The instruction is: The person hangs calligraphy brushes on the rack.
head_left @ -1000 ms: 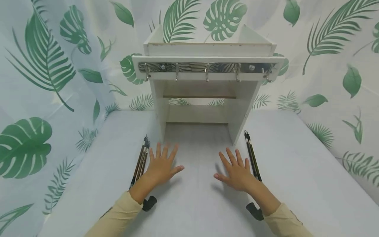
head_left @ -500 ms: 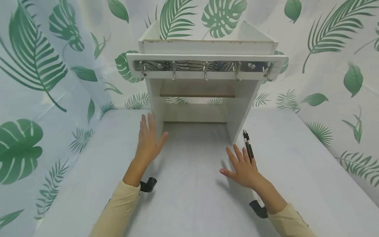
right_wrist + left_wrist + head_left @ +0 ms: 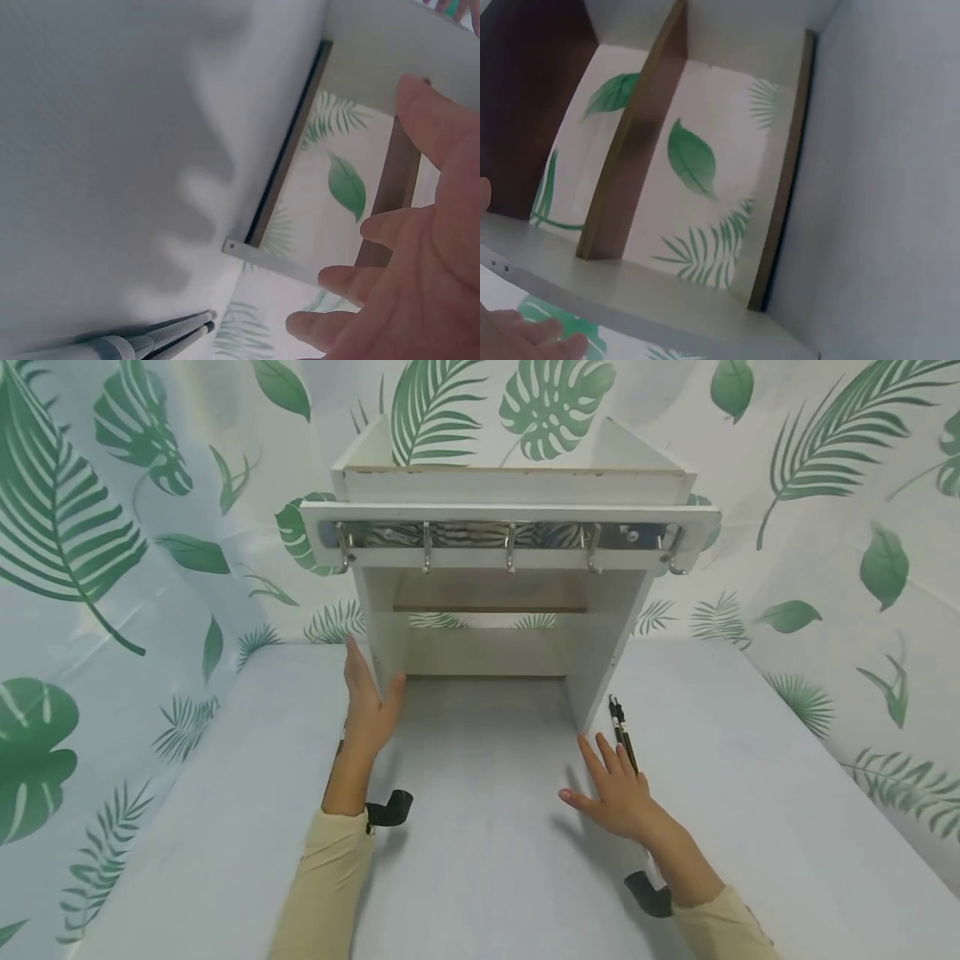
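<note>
White shelf unit (image 3: 495,610) standing on the worktop (image 3: 487,843), open at front and back so that the leaf-printed backdrop (image 3: 112,552) shows through it. A metal rail with five hooks (image 3: 506,537) runs along its front edge below an open tray-like top.

Left hand (image 3: 369,706): fingers straight and together, set edge-on beside the unit's left side panel, thumb toward the panel; holding nothing. Whether it touches the panel cannot be told.

Right hand (image 3: 618,789): fingers spread and relaxed, palm down just above or on the worktop, in front of the unit's right side panel; holding nothing.

Two thin dark rods (image 3: 622,735) lie side by side on the worktop, just beyond the right fingers and beside the right panel's foot; the right wrist view shows their tips (image 3: 150,337).

No readable writing or brand mark appears on any surface.
</note>
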{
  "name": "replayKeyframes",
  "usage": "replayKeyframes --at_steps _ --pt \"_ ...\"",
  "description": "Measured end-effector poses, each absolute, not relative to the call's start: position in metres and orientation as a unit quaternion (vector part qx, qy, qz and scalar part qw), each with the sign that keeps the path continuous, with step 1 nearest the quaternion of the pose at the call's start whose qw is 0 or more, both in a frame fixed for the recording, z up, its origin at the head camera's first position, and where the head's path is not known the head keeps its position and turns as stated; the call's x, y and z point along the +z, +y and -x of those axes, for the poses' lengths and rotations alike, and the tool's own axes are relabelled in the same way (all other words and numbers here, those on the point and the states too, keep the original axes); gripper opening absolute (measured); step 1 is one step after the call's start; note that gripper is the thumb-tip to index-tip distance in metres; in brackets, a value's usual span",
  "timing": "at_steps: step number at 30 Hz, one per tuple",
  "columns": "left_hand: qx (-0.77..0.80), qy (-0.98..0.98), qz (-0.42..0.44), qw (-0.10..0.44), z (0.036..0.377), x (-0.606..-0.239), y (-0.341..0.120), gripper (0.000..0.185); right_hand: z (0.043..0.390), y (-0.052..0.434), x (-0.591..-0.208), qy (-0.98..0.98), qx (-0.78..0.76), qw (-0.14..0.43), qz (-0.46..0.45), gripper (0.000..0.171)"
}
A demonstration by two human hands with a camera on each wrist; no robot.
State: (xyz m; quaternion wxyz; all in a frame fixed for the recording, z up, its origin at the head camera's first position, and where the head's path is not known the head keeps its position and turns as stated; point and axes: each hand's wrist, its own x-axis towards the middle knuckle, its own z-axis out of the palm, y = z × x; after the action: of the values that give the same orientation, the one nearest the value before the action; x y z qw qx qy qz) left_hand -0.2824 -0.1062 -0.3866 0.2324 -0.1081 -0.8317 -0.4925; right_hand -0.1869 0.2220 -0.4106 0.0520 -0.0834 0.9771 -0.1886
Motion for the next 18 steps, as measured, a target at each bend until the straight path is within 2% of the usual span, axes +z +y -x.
replayKeyframes --at_steps 7,13,18 --pt "-0.561 -0.793 0.063 0.231 0.288 -0.393 -0.102 0.084 0.193 0.234 -0.414 0.974 -0.213 0.037 0.074 0.085" --pt "-0.569 -0.778 0.07 0.256 0.296 -0.392 -0.102 0.082 0.206 0.247 -0.406 0.959 -0.271 0.03 0.075 0.079" --pt "-0.588 -0.773 0.049 0.231 0.302 -0.394 -0.1 0.082 0.216 0.253 -0.398 0.952 -0.3 0.047 0.049 0.078"
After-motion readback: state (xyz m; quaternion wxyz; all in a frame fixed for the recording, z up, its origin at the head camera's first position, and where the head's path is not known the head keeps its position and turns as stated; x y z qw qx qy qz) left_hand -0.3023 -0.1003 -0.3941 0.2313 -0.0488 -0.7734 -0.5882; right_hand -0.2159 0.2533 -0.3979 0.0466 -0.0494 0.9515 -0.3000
